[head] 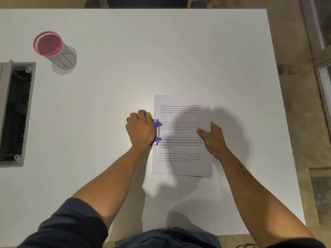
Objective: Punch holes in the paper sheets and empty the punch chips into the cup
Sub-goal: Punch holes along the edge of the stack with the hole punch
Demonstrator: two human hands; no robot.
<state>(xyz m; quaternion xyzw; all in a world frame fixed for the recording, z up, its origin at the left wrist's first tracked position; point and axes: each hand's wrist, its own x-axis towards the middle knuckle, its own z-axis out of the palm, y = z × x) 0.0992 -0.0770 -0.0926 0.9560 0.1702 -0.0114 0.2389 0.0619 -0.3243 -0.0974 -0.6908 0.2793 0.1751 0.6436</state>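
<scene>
A stack of printed paper sheets (180, 156) lies on the white table (125, 77), right of centre. A blue hole punch (156, 131) sits on the sheets' left edge, with the paper slid into its slot. My left hand (140, 128) covers the punch from the left, fingers curled over its lever. My right hand (212, 138) grips the sheets' right edge, thumb on top of the page. A pink-rimmed mesh cup (53, 49) stands upright at the far left of the table.
An open grey cable box (15, 113) is recessed into the table at the left edge. The table's right edge runs close beside the sheets, with floor beyond it.
</scene>
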